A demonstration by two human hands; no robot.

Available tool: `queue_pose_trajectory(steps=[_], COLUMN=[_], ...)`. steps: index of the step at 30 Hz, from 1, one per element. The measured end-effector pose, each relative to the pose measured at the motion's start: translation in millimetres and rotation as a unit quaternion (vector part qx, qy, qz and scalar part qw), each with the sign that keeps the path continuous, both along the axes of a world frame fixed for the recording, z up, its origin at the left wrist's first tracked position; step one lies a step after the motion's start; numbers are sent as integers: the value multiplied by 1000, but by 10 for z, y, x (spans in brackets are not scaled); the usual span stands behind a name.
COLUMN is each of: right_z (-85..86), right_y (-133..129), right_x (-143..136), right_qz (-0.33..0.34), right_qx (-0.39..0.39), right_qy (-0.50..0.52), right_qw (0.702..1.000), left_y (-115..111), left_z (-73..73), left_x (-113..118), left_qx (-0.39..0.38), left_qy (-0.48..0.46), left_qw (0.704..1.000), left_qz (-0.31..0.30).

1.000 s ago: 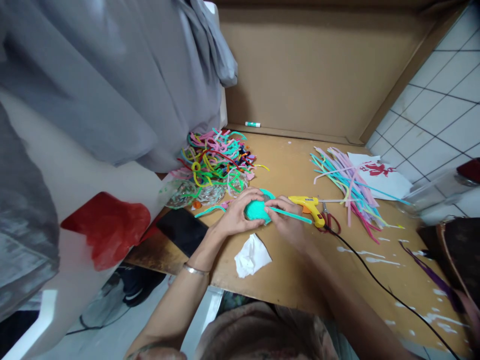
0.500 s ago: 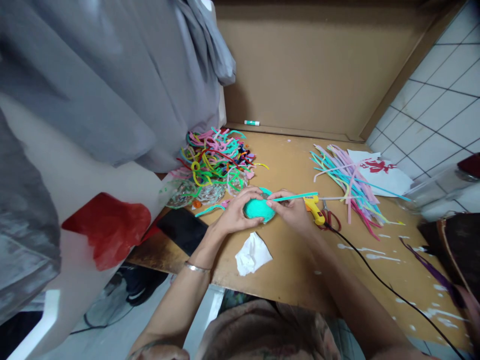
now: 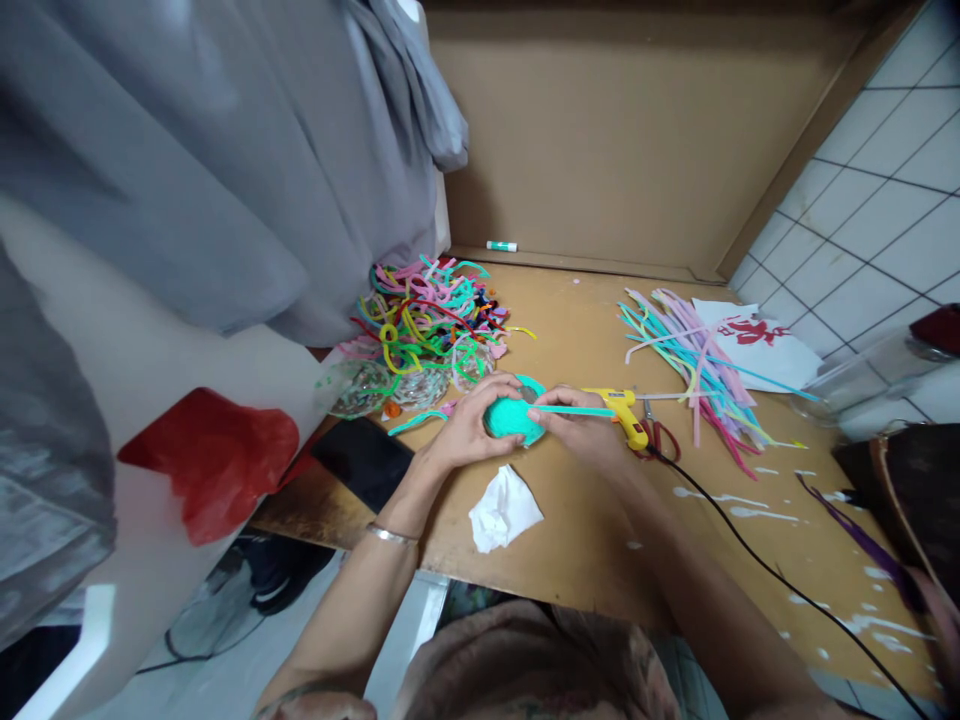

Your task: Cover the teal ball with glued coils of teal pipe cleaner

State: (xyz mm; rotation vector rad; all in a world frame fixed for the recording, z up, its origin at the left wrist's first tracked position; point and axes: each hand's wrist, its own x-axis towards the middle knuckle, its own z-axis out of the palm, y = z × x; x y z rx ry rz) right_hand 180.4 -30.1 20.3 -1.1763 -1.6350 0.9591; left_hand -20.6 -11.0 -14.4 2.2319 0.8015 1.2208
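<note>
My left hand (image 3: 474, 420) is wrapped round a rounded turquoise craft piece (image 3: 511, 421) that looks covered in fuzzy pipe cleaner. Between the thumb and fingers of my right hand (image 3: 574, 428) is a turquoise pipe cleaner (image 3: 577, 411), its free length pointing right and its near end against the round piece. Just beyond that hand lies a yellow hot glue gun (image 3: 628, 420) with a black cord. Red-handled scissors (image 3: 660, 438) rest beside the glue gun. A crumpled white tissue (image 3: 505, 510) sits on the table nearer to me.
Behind my left hand is a heap of coloured pipe cleaners (image 3: 427, 310) with clear plastic pieces (image 3: 421, 385) in front. A black phone-like slab (image 3: 364, 462) lies left. More pipe cleaners (image 3: 694, 360) lie right, by a white paper (image 3: 765, 350). A glue stick (image 3: 502, 246) is at the back.
My right hand has lowered the pipe cleaner from a slight upward slant to nearly level and shifted a little left. My left hand keeps its hold on the round piece.
</note>
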Motion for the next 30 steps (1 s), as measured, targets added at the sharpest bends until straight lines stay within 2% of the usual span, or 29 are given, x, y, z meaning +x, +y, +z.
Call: queue_pose_trajectory(steps=[8,13,14,16,18,20,23,26,30], right_z=[-132,-178,-170,-147,-135,-155,-245,-335,-353], right_y=[0,4,1,-5,-3,9,37,63,89], right_x=[-66,-25,20,157,332,500,651,665,627], right_qz=[-19,-6,-15,-72,-186,-279,-304,-291,-296], right_qx=[29,61,71,103,141,102,-1,-27,-56], right_qy=[24,-18,-36,-102,-222,-350,-484,-540,-537], right_qw=[999,998,997,987,947,888,821,789,788], left_y=[15,48,56,69,78,81,75,66,60], left_z=[-10,-28,-33,-42,-48,-50,-45,-40,-42], left_x=[-37,-73,-77,-83,-86,-88,-89,-86,-81], left_qx=[0,-16,-20,-23,-22,-19,-24,-29,-34], left_qy=[9,6,5,2,-4,-9,-10,-3,-11], left_qw=[1000,1000,1000,1000,1000,1000,1000,999,999], left_qz=[7,19,21,21,19,17,18,15,9])
